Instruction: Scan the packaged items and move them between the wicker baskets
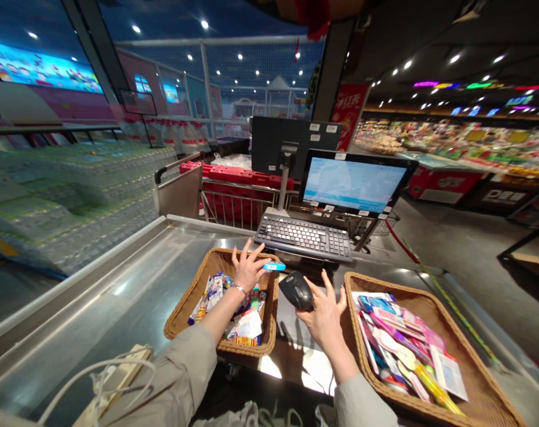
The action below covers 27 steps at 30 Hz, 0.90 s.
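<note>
My left hand (pixel 249 271) is above the left wicker basket (pixel 174 317), pinching a small blue packet (pixel 274 267) at the fingertips, with the other fingers spread. Small wrapped goods, a white packet (pixel 249 323) among them, lie in that basket. To the right, my right hand (pixel 325 313) grips a black barcode scanner (pixel 297 290), its head pointing up and left near the blue packet. The scanner's handle is mostly hidden by the hand. Beside this hand stands the right wicker basket (pixel 487 379), holding toothbrush-like packs and a yellow-handled item (pixel 431 382).
Beyond the baskets are a keyboard (pixel 302 234) and a lit monitor (pixel 356 181), with a second screen's back (pixel 291 142) behind. A metal counter (pixel 136 279) extends left. On it sit a power strip (pixel 118 379) and white cables (pixel 69 379). Stacked bottles (pixel 42 201) stand farther left.
</note>
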Each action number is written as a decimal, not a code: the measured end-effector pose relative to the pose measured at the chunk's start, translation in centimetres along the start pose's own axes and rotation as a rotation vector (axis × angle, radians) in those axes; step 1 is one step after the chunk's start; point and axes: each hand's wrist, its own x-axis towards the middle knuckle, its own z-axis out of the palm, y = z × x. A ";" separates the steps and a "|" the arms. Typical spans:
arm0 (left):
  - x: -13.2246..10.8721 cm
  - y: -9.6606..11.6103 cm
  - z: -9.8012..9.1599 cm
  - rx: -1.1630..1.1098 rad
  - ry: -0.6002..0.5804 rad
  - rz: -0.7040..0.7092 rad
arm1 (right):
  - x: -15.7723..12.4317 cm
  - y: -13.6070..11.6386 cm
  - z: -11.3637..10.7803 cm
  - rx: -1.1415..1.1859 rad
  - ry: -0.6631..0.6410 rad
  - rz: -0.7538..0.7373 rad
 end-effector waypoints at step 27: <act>0.9 0.9 0.3 -0.036 0.023 0.048 | -0.5 1.4 -0.9 -0.073 0.085 0.057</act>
